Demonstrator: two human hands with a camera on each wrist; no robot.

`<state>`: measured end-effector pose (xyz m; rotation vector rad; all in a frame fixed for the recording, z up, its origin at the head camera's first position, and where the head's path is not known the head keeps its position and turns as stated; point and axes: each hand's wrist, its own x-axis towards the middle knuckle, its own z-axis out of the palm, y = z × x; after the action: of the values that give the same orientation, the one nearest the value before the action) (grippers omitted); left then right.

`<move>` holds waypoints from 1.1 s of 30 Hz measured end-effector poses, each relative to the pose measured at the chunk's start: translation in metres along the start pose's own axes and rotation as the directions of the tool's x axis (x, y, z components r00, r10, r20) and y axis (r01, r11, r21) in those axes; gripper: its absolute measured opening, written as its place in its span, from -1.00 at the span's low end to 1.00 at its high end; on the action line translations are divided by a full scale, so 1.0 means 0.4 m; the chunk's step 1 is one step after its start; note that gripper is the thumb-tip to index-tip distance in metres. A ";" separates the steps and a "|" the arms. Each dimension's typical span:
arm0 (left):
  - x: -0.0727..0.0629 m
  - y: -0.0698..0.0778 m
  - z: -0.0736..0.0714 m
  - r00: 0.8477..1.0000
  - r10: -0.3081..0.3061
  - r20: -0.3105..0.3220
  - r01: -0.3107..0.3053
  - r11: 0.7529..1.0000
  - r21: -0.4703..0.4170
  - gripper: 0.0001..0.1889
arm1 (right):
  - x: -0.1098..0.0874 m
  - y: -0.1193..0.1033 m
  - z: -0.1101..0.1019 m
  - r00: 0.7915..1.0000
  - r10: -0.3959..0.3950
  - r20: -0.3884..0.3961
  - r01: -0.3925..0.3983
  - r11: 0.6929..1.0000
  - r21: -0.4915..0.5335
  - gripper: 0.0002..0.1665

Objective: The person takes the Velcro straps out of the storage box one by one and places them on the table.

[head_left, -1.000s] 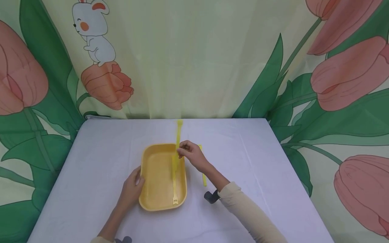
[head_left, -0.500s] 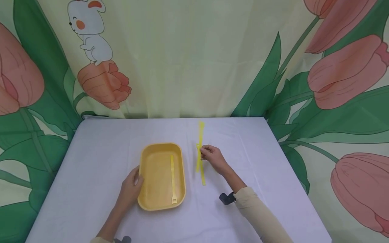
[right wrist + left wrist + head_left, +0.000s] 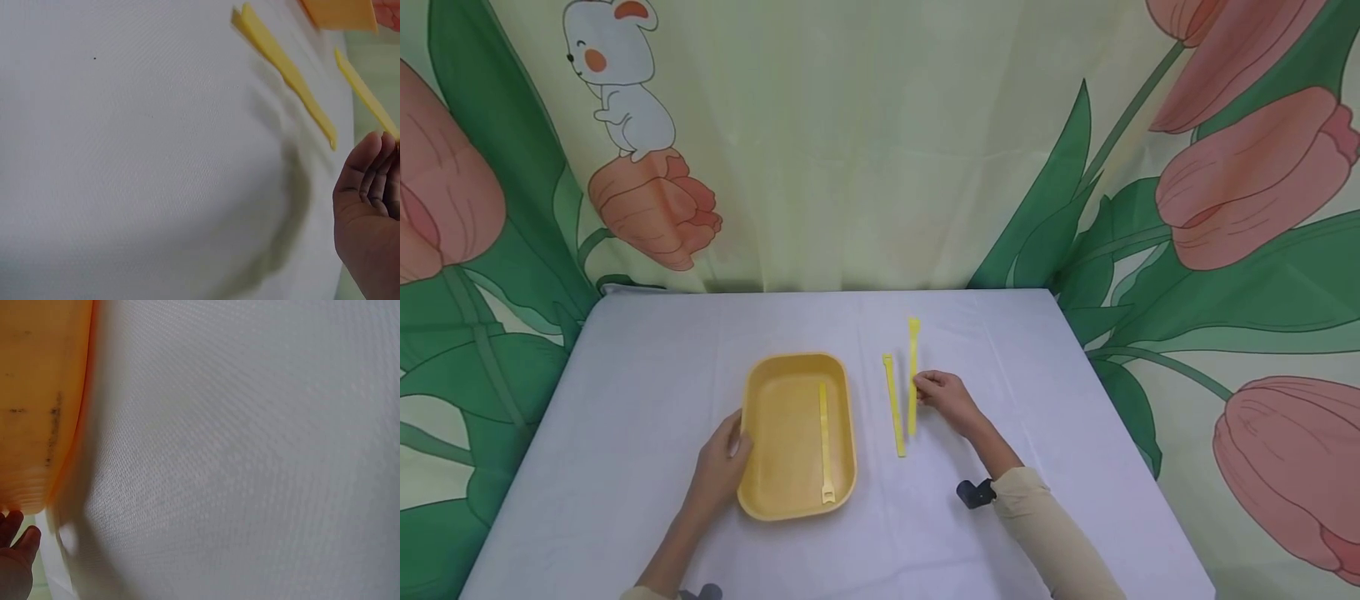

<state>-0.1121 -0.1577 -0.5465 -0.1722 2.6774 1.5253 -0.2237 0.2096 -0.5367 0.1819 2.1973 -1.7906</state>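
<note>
In the head view my left hand [image 3: 721,463] grips the left rim of a yellow rectangular tray [image 3: 778,492]. The tray holds one thin yellow plastic strip [image 3: 825,437], its wider, notched end toward me. To the right of the tray my right hand [image 3: 950,400] pinches another long yellow strip [image 3: 913,350] near its middle, wider end pointing away. A third yellow strip [image 3: 893,408] lies on the cloth between the tray and that hand. The right wrist view shows this lying strip [image 3: 287,72] close up and the held strip [image 3: 365,94] rising from my fingertips.
A white cloth [image 3: 655,358] covers the table. Behind it hangs a curtain [image 3: 850,167] printed with tulips and a rabbit. In the left wrist view the tray's outer side [image 3: 37,394] has dark smudges.
My right hand has moved right from over the tray, carrying the pinched strip past the one on the cloth, then lowered slightly toward me. My left hand stays at the tray.
</note>
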 end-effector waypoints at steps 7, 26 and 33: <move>-0.001 0.001 -0.001 1.000 0.010 -0.009 -0.010 1.000 0.008 -0.48 | -0.002 0.017 -0.017 0.999 0.025 -0.028 -0.027 0.998 -0.056 -0.63; 0.003 -0.002 0.000 1.000 0.011 -0.002 -0.011 1.000 0.005 -0.49 | -0.005 0.043 -0.030 0.996 0.086 -0.025 -0.088 0.987 -0.135 -0.56; 0.001 -0.001 -0.001 1.000 0.002 -0.002 -0.002 1.000 0.000 -0.48 | -0.009 0.045 -0.024 0.990 0.137 -0.037 -0.140 0.982 -0.123 -0.59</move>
<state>-0.1124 -0.1582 -0.5465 -0.1707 2.6801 1.5261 -0.2166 0.2232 -0.5505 0.3255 2.2483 -1.5806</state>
